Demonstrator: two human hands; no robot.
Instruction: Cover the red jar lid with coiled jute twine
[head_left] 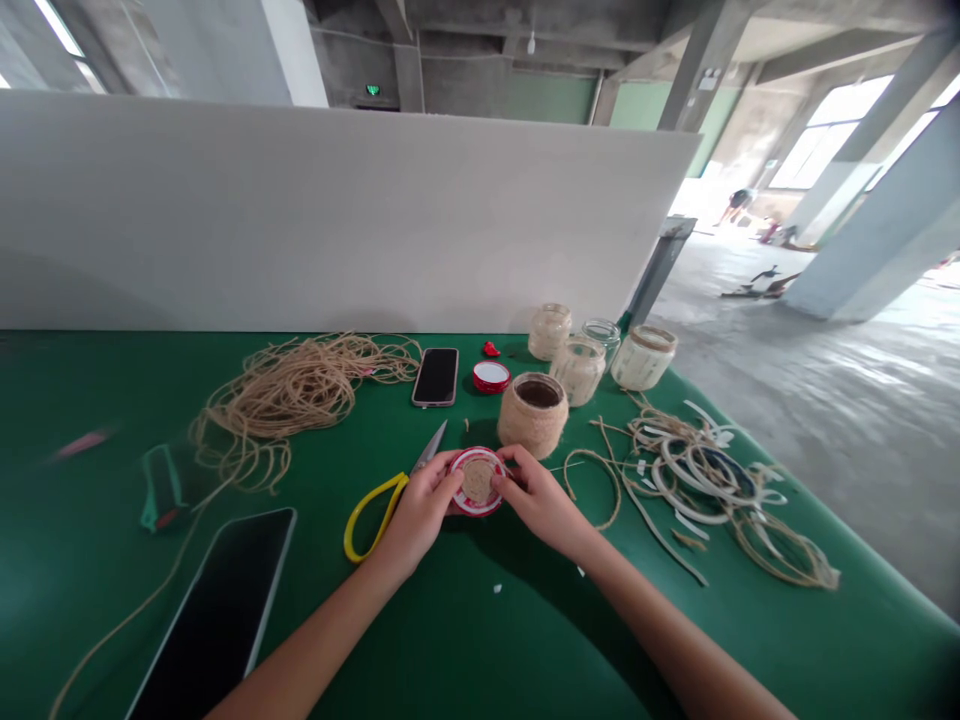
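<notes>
Between my two hands is a round red-and-white jar lid [478, 482], with a coil of twine covering its middle. My left hand [427, 500] grips its left edge, thumb on top. From the other side, my right hand [534, 492] pinches the right edge. Just beyond the lid stands a jar wrapped in twine [533, 415], its mouth open and dark inside. Yellow-handled scissors [379, 510] lie beside my left hand, partly hidden by it. Another red-rimmed lid [491, 376] with a white face rests behind.
Several glass jars [577, 370] stand at the back right. A heap of twine [307, 385] lies back left, near a phone [436, 377]. A larger dark-screened device [217, 610] and a green peeler-like tool [161, 488] are left. Cord scraps [712, 480] cover the right side.
</notes>
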